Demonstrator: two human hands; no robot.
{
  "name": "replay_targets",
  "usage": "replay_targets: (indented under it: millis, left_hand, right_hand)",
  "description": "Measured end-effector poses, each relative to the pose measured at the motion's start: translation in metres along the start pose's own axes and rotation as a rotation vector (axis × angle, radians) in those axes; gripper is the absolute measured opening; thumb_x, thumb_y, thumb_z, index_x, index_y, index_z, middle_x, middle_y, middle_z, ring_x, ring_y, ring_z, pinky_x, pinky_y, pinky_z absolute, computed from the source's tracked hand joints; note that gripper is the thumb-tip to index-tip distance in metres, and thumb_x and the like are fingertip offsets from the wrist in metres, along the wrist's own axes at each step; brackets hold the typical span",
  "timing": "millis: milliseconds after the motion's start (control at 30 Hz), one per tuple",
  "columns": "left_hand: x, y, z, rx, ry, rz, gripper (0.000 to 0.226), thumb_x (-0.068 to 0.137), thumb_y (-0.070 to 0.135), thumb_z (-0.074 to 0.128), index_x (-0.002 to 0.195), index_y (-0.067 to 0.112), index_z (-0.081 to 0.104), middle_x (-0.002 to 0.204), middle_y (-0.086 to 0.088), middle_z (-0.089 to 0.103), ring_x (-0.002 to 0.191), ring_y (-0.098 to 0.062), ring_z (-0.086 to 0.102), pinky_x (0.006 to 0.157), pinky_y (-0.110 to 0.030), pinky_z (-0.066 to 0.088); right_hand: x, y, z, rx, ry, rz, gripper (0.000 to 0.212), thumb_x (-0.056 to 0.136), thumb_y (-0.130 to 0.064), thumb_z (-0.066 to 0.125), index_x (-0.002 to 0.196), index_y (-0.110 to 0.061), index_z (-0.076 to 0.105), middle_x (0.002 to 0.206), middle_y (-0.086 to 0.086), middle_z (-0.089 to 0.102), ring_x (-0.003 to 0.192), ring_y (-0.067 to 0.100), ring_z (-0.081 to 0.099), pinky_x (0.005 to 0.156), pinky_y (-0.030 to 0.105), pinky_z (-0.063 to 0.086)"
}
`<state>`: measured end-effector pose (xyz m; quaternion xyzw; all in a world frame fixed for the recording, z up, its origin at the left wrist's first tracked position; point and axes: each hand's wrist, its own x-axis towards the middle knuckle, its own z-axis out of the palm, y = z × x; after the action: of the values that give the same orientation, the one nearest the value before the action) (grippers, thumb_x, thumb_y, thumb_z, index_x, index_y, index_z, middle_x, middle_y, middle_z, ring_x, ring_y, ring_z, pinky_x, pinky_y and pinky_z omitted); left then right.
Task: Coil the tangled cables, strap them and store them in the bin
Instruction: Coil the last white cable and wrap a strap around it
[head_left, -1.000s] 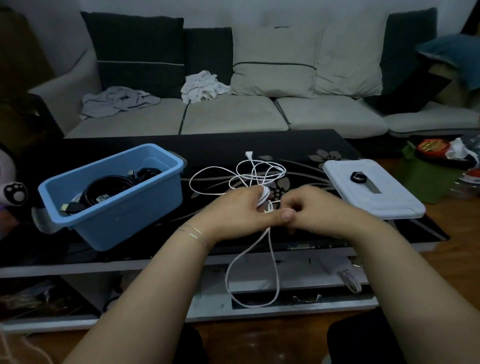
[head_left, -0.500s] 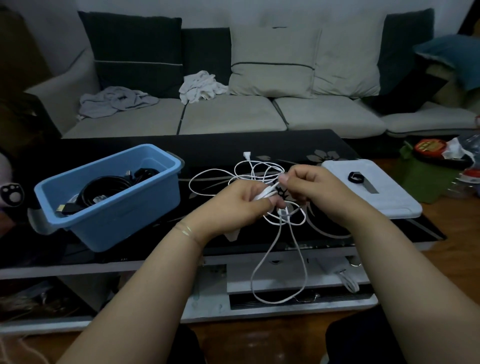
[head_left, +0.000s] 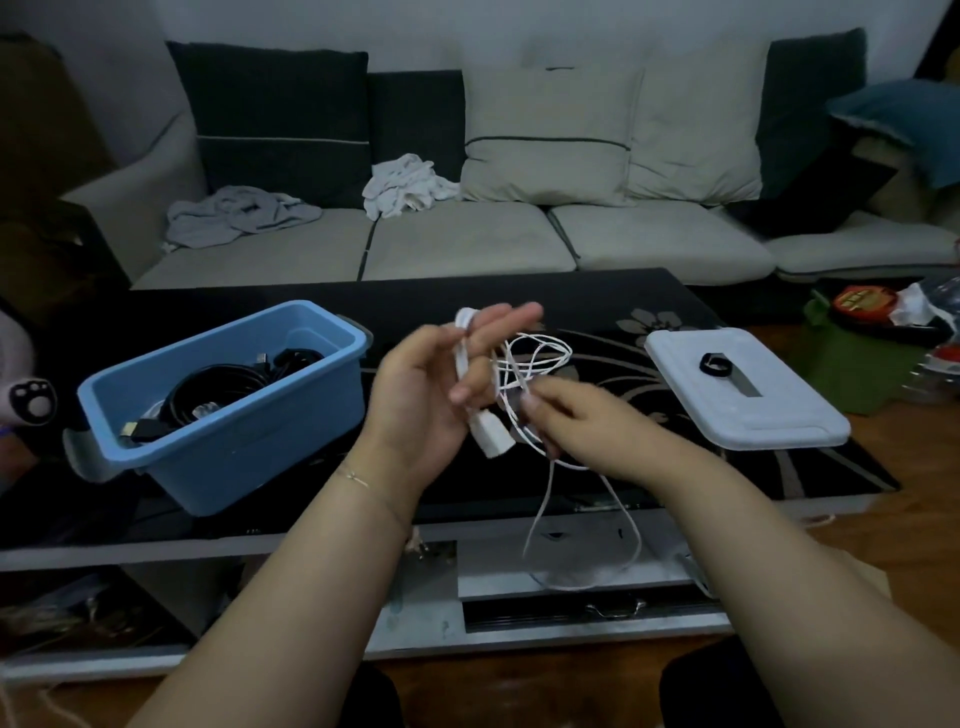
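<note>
Since the earlier frame we are lifting our left hand (head_left: 431, 395) palm-up with its fingers spreading, and the white cable (head_left: 535, 364) is rising with it. The cable's thick end is lying across our left fingers, held by the thumb, its plug hanging below the palm. Our right hand (head_left: 566, 421) is pinching the thin strands just right of it, a loop dangling over the near table edge. The blue bin (head_left: 234, 415) holding black cables (head_left: 218, 395) is sitting left; the white lid (head_left: 748, 400) carrying a black strap (head_left: 712, 362) is lying right.
</note>
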<state>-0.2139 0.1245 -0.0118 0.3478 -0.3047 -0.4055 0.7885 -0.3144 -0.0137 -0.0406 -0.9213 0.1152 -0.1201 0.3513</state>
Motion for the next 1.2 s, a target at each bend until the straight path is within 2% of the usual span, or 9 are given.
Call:
replay_targets:
  millis: [67, 167, 367, 433, 633, 833, 933, 1067, 1200]
  left_hand:
    - [0.001, 0.003, -0.004, -0.013, 0.056, 0.024, 0.040, 0.084, 0.010, 0.033, 0.118, -0.007, 0.045, 0.123, -0.020, 0.064, 0.042, -0.007, 0.036, 0.048, -0.018, 0.038]
    - [0.003, 0.001, -0.008, 0.083, 0.107, 0.028, 0.039, 0.086, 0.006, 0.030, 0.121, -0.006, 0.043, 0.123, -0.019, 0.064, 0.050, -0.011, 0.045, 0.053, -0.020, 0.042]
    - [0.004, -0.006, -0.007, 0.217, 0.163, 0.081, 0.051, 0.082, 0.004, 0.039, 0.132, -0.004, 0.035, 0.122, -0.014, 0.066, 0.062, -0.017, 0.062, 0.066, -0.027, 0.052]
    - [0.007, -0.007, -0.008, 0.261, 0.182, 0.106, 0.064, 0.073, 0.009, 0.043, 0.135, -0.001, 0.032, 0.122, -0.011, 0.066, 0.074, -0.022, 0.069, 0.071, -0.029, 0.056]
    - [0.005, -0.012, -0.007, 0.575, 0.173, 0.101, 0.070, 0.082, 0.015, 0.045, 0.147, 0.011, 0.019, 0.133, -0.001, 0.056, 0.098, -0.016, 0.069, 0.084, -0.027, 0.053]
    - [0.003, -0.019, -0.009, 1.376, 0.110, 0.190, 0.058, 0.090, 0.057, 0.031, 0.132, 0.018, 0.037, 0.135, 0.014, 0.053, 0.118, -0.009, 0.052, 0.100, -0.038, 0.042]
    - [0.001, -0.021, -0.004, 1.511, 0.069, 0.277, 0.056, 0.091, 0.056, 0.021, 0.120, 0.016, 0.047, 0.139, 0.006, 0.052, 0.114, -0.018, 0.055, 0.090, -0.037, 0.044]
    - [0.001, -0.021, -0.002, 1.566, 0.041, 0.343, 0.063, 0.089, 0.054, 0.013, 0.111, 0.008, 0.051, 0.084, -0.003, 0.063, 0.079, -0.027, 0.058, 0.073, -0.046, 0.046]
    - [0.000, -0.024, 0.001, 1.604, -0.015, 0.297, 0.055, 0.086, 0.052, 0.022, 0.099, 0.010, 0.056, 0.076, -0.001, 0.060, 0.077, -0.026, 0.057, 0.072, -0.045, 0.045]
  right_hand:
    - [-0.005, -0.004, 0.003, -0.176, -0.069, -0.025, 0.016, 0.094, -0.044, 0.044, 0.109, -0.043, 0.050, 0.084, -0.011, 0.061, 0.083, 0.015, 0.060, 0.076, 0.037, 0.049]
    - [-0.012, -0.016, 0.009, -0.423, -0.086, -0.102, 0.040, 0.091, -0.030, 0.045, 0.128, -0.042, 0.034, 0.103, 0.002, 0.063, 0.094, 0.026, 0.059, 0.069, 0.033, 0.042]
    - [-0.016, -0.028, 0.008, -0.517, -0.012, -0.169, 0.018, 0.087, -0.028, 0.046, 0.104, -0.032, 0.046, 0.078, -0.003, 0.052, 0.079, 0.027, 0.053, 0.060, 0.033, 0.030]
    - [-0.017, -0.030, 0.010, -0.452, -0.044, -0.155, 0.010, 0.088, -0.030, 0.048, 0.093, -0.036, 0.040, 0.069, -0.007, 0.047, 0.072, 0.021, 0.049, 0.060, 0.035, 0.038]
    - [-0.017, -0.021, 0.007, -0.073, -0.114, -0.043, 0.021, 0.094, -0.018, 0.049, 0.110, -0.029, 0.060, 0.069, -0.026, 0.053, 0.062, -0.009, 0.052, 0.059, 0.017, 0.038]
    - [-0.021, -0.024, 0.001, 0.326, -0.166, -0.062, 0.023, 0.100, -0.016, 0.047, 0.119, -0.017, 0.058, 0.069, -0.008, 0.055, 0.056, 0.009, 0.054, 0.062, 0.032, 0.055]
    - [-0.022, -0.022, -0.007, 0.431, -0.145, -0.043, 0.021, 0.099, -0.018, 0.049, 0.113, -0.007, 0.060, 0.070, 0.005, 0.045, 0.055, 0.014, 0.043, 0.046, 0.028, 0.047]
    - [-0.023, -0.018, -0.025, 0.677, -0.086, 0.003, 0.019, 0.087, -0.026, 0.056, 0.069, -0.020, 0.062, 0.052, -0.004, 0.038, 0.045, 0.006, 0.028, 0.041, 0.017, 0.019]
    - [-0.022, -0.013, -0.035, 0.798, 0.039, -0.039, 0.021, 0.083, -0.026, 0.054, 0.064, -0.017, 0.058, 0.050, 0.001, 0.044, 0.044, 0.011, 0.032, 0.039, 0.018, 0.024]
